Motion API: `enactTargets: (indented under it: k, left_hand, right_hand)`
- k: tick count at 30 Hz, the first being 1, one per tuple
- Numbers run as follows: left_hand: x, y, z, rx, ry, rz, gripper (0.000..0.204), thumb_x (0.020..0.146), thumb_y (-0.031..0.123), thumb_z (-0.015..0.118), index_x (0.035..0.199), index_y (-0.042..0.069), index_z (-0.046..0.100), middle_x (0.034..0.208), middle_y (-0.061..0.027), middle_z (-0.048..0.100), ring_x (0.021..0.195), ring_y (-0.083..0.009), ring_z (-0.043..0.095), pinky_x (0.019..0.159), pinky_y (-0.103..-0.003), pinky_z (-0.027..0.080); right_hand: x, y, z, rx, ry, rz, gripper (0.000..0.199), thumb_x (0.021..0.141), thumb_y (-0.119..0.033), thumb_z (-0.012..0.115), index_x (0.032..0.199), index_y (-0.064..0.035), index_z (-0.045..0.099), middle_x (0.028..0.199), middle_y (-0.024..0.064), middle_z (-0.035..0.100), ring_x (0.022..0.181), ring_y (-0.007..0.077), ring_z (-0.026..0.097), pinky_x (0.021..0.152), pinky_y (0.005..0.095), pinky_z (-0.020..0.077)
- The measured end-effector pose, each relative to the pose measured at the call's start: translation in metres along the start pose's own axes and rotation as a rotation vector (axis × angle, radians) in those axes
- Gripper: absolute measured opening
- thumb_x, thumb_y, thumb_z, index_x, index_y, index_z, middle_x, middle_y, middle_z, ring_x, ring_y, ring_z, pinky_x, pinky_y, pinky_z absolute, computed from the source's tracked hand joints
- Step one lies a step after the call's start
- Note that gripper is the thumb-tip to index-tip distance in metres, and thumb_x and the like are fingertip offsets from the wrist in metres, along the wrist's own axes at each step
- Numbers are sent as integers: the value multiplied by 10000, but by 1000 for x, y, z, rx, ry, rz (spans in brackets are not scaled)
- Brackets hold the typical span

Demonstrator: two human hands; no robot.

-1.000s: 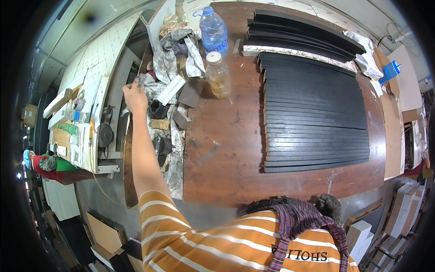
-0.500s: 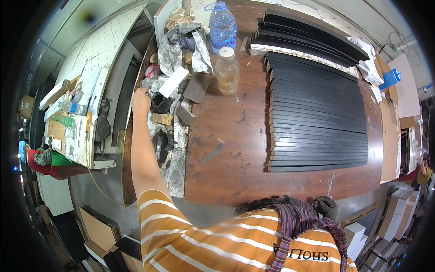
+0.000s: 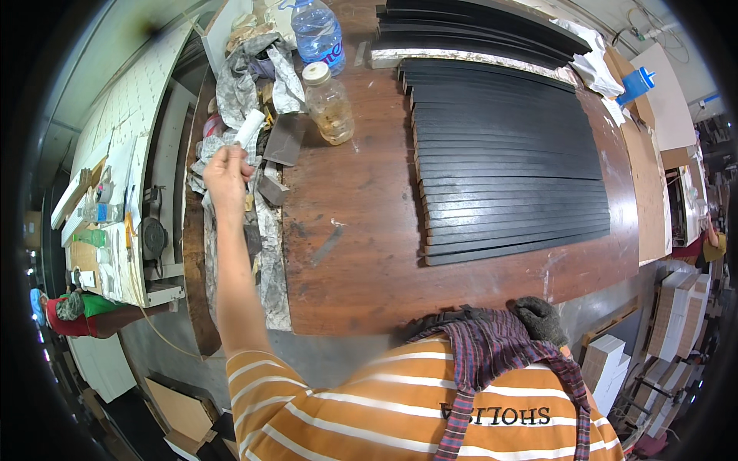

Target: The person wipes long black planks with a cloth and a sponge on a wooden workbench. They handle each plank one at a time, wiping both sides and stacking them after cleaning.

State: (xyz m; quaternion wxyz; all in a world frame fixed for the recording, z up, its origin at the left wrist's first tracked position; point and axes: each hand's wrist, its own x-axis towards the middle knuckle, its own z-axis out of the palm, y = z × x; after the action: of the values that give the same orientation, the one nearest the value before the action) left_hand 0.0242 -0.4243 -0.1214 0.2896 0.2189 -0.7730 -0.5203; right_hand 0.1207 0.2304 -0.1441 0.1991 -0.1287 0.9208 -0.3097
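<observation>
My left hand (image 3: pixel 225 178) is raised over the cluttered left side of a brown wooden table (image 3: pixel 369 253). Its fingers are closed on the lower end of a small white folded piece (image 3: pixel 250 127). Under the hand lie crumpled grey rags and paper (image 3: pixel 254 73) and small dark blocks (image 3: pixel 283 140). My right hand (image 3: pixel 538 318) wears a dark glove and rests at the table's near edge by my waist; its fingers are hard to make out.
Several long black slats (image 3: pixel 507 169) lie side by side on the table's right half, with more stacked behind (image 3: pixel 477 31). A clear jar-like bottle (image 3: pixel 329 107) and a blue-labelled water bottle (image 3: pixel 317 34) stand at the back. A white shelf with tools (image 3: pixel 115 223) is on the left.
My left hand has come in from the table's left edge toward the pile and closed on the white piece. The view has shifted slightly; the gloved right hand stays at the near edge.
</observation>
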Motion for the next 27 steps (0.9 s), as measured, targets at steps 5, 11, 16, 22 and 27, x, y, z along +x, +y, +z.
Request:
enactTargets:
  k: [5, 11, 16, 22, 27]
  left_hand:
    - [-14, 9, 26, -125, -74, 6, 94, 971, 51, 625, 962, -18, 688, 785, -56, 700, 667, -113, 643, 655, -255, 527]
    - [37, -17, -30, 851, 285, 149, 265, 849, 118, 715, 1109, 70, 710, 1086, -127, 708, 1012, -318, 655, 909, -389, 506]
    - [55, -53, -56, 1400, 78, -36, 439, 823, 267, 770, 1229, 127, 680, 1251, -120, 647, 1184, -325, 561, 993, -473, 454]
    - [68, -72, -63, 1209, -7, -253, 430, 863, 280, 736, 1277, 194, 663, 1311, -50, 631, 1243, -274, 534, 994, -492, 435]
    - [78, -72, -70, 1257, 82, -97, 472, 894, 269, 703, 1355, 230, 614, 1303, -27, 642, 1247, -258, 533, 1018, -522, 400]
  right_hand:
    - [3, 9, 3, 54, -29, 10, 190, 902, -137, 690, 1068, -50, 722, 1095, 127, 720, 1006, 318, 678, 884, 389, 533]
    - [1, 21, 2, 120, -49, 99, 191, 924, -154, 664, 1074, -55, 729, 1087, 131, 722, 997, 312, 687, 861, 382, 535]
    - [1, 28, 5, -49, 0, -148, 201, 936, -164, 651, 1083, -53, 732, 1058, 134, 728, 974, 304, 695, 848, 371, 537]
    - [6, 30, 7, 27, -3, -94, 202, 938, -169, 661, 1086, -52, 734, 1048, 131, 730, 965, 291, 699, 848, 362, 537]
    - [13, 16, 2, 112, -51, 44, 208, 946, -179, 649, 1090, -51, 729, 1043, 134, 729, 968, 293, 698, 848, 365, 537]
